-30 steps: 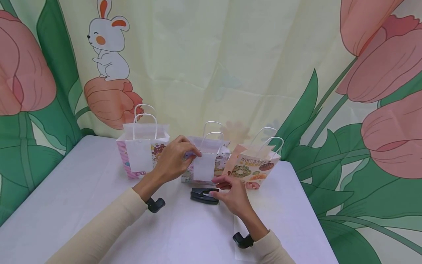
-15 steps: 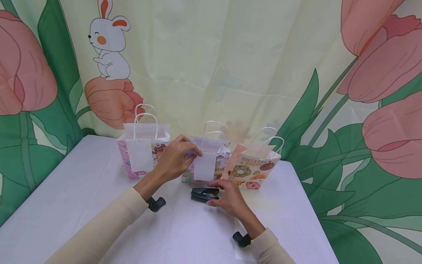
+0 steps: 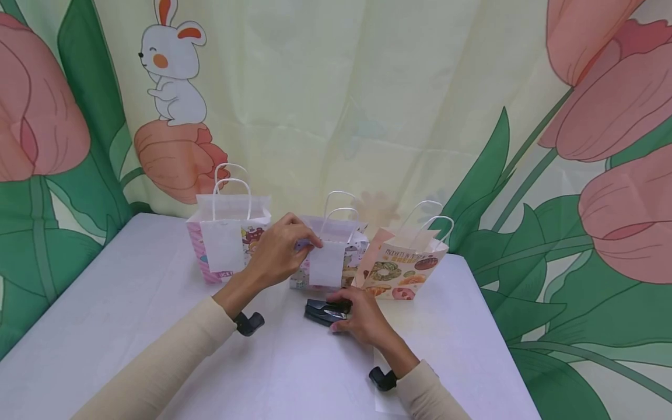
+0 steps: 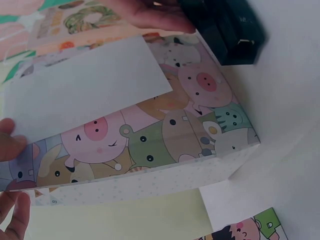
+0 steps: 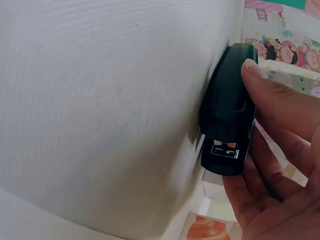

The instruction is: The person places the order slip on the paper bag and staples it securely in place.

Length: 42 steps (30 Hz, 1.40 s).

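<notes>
At the top edge of the middle paper bag, my left hand pinches a blank white card against the bag's front. That bag shows cartoon animals in the left wrist view, and the card covers part of them. Just in front of the bag, my right hand grips a black stapler. Seen from the right wrist, the thumb lies along one side of the stapler and the other fingers are on the far side, partly hidden.
To the left stands a pink paper bag with a white card on its front. A peach bag with bread pictures leans at the right. A pale sheet lies under my right wrist on the white-covered table.
My right hand has come down onto the stapler and grasped it, and the stapler has turned slightly. My left hand stays at the card.
</notes>
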Each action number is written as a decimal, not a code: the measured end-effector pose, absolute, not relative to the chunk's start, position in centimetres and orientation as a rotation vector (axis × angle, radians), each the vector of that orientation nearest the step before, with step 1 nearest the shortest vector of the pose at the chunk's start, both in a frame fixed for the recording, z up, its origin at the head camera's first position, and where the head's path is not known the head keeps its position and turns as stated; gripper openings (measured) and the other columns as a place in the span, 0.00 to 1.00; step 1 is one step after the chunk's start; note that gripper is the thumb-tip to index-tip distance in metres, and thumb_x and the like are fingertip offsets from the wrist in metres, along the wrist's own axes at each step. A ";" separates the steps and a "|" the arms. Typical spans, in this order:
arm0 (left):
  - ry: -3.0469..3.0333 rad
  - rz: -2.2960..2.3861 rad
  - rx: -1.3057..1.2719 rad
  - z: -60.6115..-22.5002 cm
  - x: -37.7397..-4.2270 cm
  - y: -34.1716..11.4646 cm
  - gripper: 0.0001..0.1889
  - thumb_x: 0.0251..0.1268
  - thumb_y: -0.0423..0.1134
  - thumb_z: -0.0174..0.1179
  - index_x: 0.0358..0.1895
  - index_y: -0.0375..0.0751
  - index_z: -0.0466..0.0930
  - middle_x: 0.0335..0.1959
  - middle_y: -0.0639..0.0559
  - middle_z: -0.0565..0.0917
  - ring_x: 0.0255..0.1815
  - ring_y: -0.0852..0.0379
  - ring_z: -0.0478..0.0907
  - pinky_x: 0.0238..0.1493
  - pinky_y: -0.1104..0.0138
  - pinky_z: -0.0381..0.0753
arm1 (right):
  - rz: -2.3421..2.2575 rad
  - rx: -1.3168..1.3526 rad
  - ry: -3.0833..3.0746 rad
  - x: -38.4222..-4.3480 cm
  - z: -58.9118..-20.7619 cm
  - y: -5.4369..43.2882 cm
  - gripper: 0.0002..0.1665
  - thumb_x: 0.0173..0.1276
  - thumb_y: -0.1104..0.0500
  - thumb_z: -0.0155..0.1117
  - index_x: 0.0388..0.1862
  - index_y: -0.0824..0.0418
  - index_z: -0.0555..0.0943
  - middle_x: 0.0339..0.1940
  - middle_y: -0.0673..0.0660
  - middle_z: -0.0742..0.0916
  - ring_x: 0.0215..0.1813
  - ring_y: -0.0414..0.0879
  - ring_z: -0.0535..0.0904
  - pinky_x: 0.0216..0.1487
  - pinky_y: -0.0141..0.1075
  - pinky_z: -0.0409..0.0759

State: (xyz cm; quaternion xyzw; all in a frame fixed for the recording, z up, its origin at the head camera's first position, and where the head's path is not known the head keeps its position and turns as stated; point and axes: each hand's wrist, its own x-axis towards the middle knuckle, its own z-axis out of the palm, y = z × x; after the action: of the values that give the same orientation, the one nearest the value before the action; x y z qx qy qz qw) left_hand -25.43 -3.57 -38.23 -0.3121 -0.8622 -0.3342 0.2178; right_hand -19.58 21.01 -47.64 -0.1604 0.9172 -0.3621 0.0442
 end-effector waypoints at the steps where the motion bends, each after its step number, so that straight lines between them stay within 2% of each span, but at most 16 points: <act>1: -2.385 -0.923 -0.868 -38.2 -25.5 -3.5 0.07 0.64 0.31 0.74 0.41 0.46 0.94 0.38 0.52 0.87 0.46 0.55 0.78 0.47 0.60 0.85 | -1.100 -0.500 2.802 -19.6 -47.6 21.0 0.32 0.49 0.62 0.90 0.55 0.53 0.89 0.56 0.50 0.90 0.62 0.49 0.83 0.68 0.55 0.78; 5: -2.382 -0.918 -0.875 -37.9 -25.5 -3.5 0.07 0.64 0.30 0.74 0.41 0.46 0.94 0.38 0.51 0.87 0.46 0.55 0.78 0.47 0.61 0.84 | -1.063 -0.523 2.794 -19.7 -47.4 21.0 0.34 0.50 0.62 0.90 0.58 0.53 0.88 0.58 0.52 0.88 0.62 0.49 0.82 0.68 0.55 0.78; 14: -2.394 -0.923 -0.859 -38.0 -25.5 -3.4 0.07 0.64 0.30 0.74 0.41 0.46 0.94 0.39 0.51 0.86 0.46 0.54 0.78 0.47 0.60 0.85 | -0.849 -0.456 2.795 -19.3 -47.6 20.2 0.43 0.48 0.55 0.92 0.64 0.56 0.84 0.63 0.58 0.83 0.64 0.52 0.75 0.69 0.57 0.76; 21: -2.395 -0.916 -0.871 -38.1 -25.5 -3.4 0.07 0.63 0.30 0.74 0.41 0.46 0.94 0.39 0.51 0.86 0.46 0.54 0.78 0.46 0.61 0.85 | -0.822 -0.457 2.818 -18.7 -48.0 20.5 0.39 0.51 0.52 0.90 0.63 0.55 0.84 0.59 0.56 0.84 0.60 0.50 0.76 0.65 0.54 0.77; 31: -2.379 -0.933 -0.876 -38.1 -25.5 -3.5 0.07 0.63 0.29 0.74 0.40 0.46 0.94 0.38 0.51 0.86 0.45 0.54 0.78 0.46 0.60 0.85 | -1.061 -0.511 2.711 -18.2 -47.3 21.8 0.40 0.57 0.49 0.87 0.67 0.52 0.82 0.61 0.53 0.86 0.61 0.47 0.80 0.67 0.53 0.79; 35: -2.381 -0.943 -0.871 -38.1 -25.5 -3.5 0.07 0.63 0.29 0.74 0.41 0.45 0.94 0.38 0.51 0.87 0.46 0.54 0.78 0.47 0.60 0.86 | -1.127 -0.499 2.654 -17.7 -46.4 21.9 0.39 0.58 0.50 0.86 0.68 0.50 0.81 0.62 0.51 0.86 0.60 0.46 0.80 0.67 0.52 0.79; 42: -2.366 -0.967 -0.871 -38.2 -25.4 -3.7 0.07 0.63 0.30 0.75 0.41 0.45 0.94 0.40 0.50 0.88 0.45 0.54 0.79 0.48 0.60 0.88 | -1.273 -0.502 2.586 -16.9 -44.9 21.4 0.36 0.58 0.54 0.86 0.65 0.48 0.80 0.61 0.50 0.86 0.59 0.49 0.82 0.68 0.55 0.80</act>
State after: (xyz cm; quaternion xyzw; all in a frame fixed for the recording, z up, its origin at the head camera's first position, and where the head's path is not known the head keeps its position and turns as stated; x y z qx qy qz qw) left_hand -25.40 -3.66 -38.23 -0.3147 -0.8550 -0.3496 0.2186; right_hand -16.92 21.37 -44.90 -0.1705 0.8788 -0.4325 0.1076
